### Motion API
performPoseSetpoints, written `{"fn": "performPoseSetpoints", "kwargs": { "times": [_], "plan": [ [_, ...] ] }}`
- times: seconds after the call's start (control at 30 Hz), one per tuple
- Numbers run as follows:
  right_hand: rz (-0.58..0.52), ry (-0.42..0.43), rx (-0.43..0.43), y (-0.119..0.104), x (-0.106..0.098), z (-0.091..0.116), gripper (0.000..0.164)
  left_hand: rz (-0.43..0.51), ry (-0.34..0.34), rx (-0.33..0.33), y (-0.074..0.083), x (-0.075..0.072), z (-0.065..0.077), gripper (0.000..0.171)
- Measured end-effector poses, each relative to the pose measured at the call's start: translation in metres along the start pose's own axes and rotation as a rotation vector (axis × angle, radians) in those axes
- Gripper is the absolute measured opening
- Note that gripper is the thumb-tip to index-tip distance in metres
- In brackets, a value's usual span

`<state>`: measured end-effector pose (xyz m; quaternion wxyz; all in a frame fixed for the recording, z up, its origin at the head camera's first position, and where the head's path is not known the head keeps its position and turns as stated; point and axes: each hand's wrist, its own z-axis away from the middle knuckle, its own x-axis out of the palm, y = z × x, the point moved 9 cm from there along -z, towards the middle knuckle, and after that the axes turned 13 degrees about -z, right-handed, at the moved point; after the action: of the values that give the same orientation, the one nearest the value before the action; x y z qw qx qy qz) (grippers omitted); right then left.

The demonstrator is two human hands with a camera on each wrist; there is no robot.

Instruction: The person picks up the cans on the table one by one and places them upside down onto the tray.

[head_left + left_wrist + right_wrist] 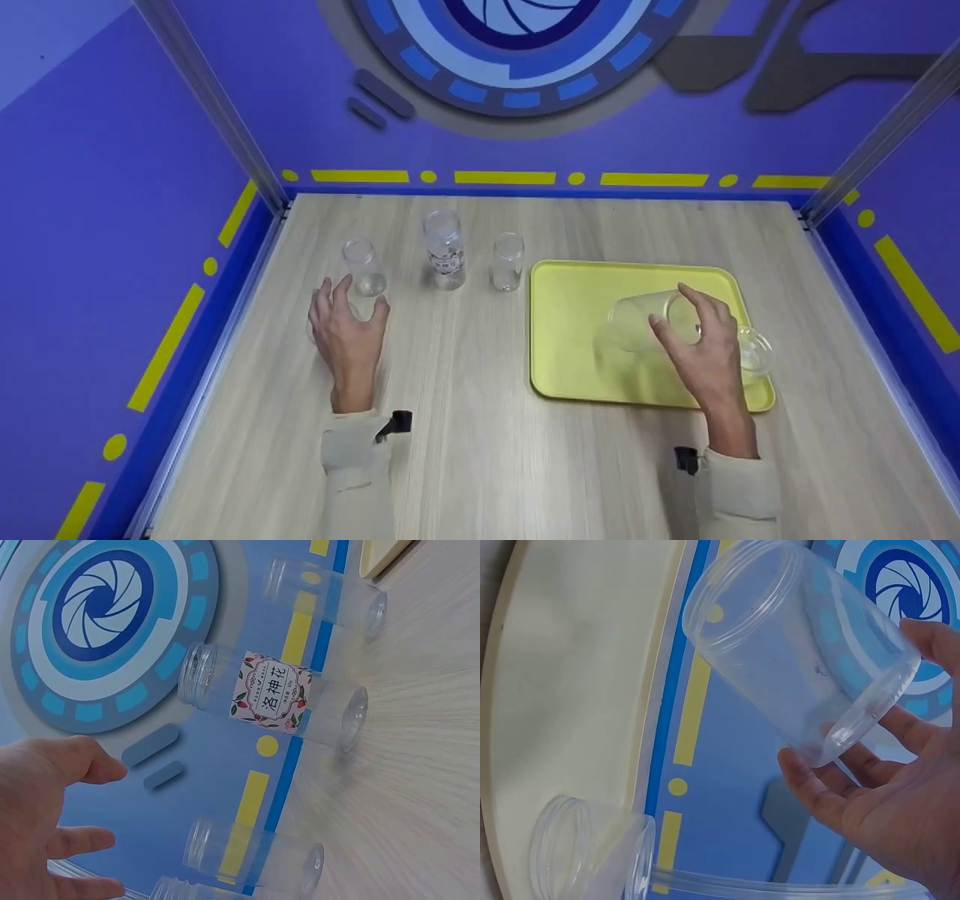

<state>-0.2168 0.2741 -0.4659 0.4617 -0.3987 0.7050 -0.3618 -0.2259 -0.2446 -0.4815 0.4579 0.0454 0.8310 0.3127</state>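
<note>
My right hand (705, 352) holds a large clear plastic jar (637, 322) by its base, fingers and thumb spread round it. The jar is tilted over the yellow tray (570, 375), its threaded mouth pointing down and left. A smaller clear jar (592, 847) stands mouth-down at the tray's right side, partly behind the right hand. My left hand (346, 330) is raised at the left of the table with fingers parted and nothing gripped. Close to it are a clear jar (365, 266) and another clear jar (187, 891), mostly hidden.
A taller clear jar with a floral label (271, 692) stands upright behind the left hand. Right of it, near the tray, is a small clear jar (508, 261). Blue-purple panels (525, 157) border the wooden table (465, 420) at the back and sides.
</note>
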Motion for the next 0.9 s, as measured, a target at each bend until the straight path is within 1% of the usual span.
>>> {"fn": "performPoseSetpoints", "kwargs": {
  "times": [0.2, 0.37, 0.53, 0.9],
  "plan": [
    [0.026, -0.003, 0.007, 0.002, -0.002, -0.001, 0.059, 0.004, -0.019, -0.010, -0.002, 0.004, 0.000, 0.063],
    [0.050, 0.001, 0.003, 0.003, -0.004, -0.001, 0.060, 0.008, -0.016, -0.006, -0.002, 0.005, -0.002, 0.063],
    [0.083, -0.003, 0.008, 0.004, -0.004, -0.001, 0.061, -0.011, -0.031, -0.012, -0.005, 0.007, -0.002, 0.063],
    [0.126, -0.020, 0.054, 0.008, -0.005, 0.002, 0.062, -0.044, -0.030, -0.021, -0.011, 0.009, 0.000, 0.063]
  ]
}}
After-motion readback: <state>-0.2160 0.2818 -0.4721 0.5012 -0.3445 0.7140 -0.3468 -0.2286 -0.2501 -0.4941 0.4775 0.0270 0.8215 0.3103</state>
